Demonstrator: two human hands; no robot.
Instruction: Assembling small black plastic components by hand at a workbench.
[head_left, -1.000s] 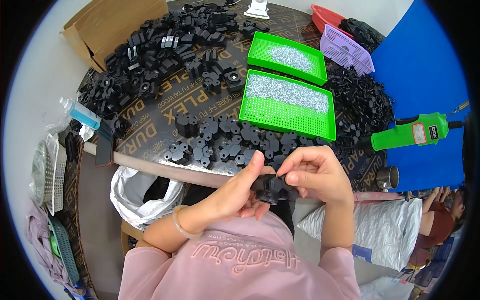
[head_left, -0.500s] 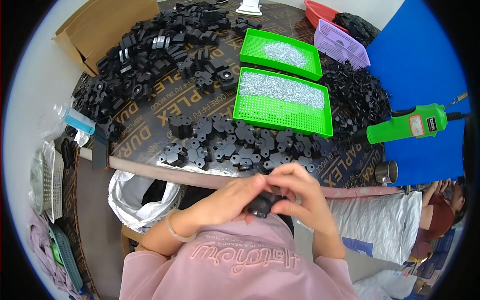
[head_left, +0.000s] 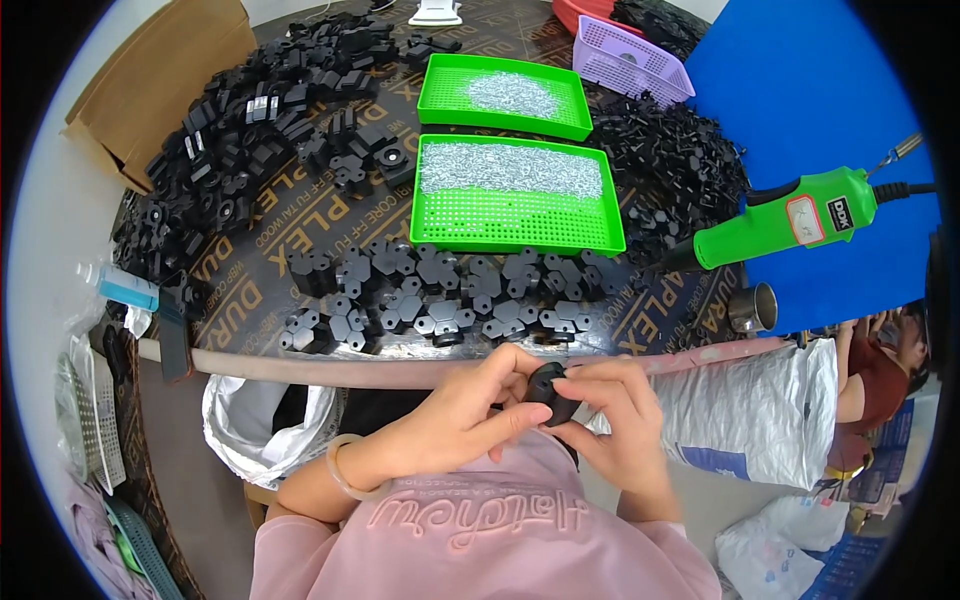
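Between my two hands, just in front of the table edge, is a small black plastic part (head_left: 547, 393) with rounded ends and a hole. My left hand (head_left: 480, 405) has its thumb and fingers closed on one side of it. On the other side, the fingertips of my right hand (head_left: 612, 410) pinch the part. Its underside is hidden by my fingers. Beyond my hands, several black plastic housings with screw tabs (head_left: 437, 318) stand in rows along the near side of the table.
Two green perforated trays (head_left: 520, 238) hold small silvery pieces. A large heap of black parts (head_left: 290, 90) lies left, smaller black pieces (head_left: 670, 150) right. A green electric screwdriver (head_left: 780, 222) hangs at right above a metal cup (head_left: 752, 308). A white sack (head_left: 265, 440) stands below the table.
The black part has been turned and raised between my hands, showing its holed face. The table and its contents have shifted left and slightly up in view.
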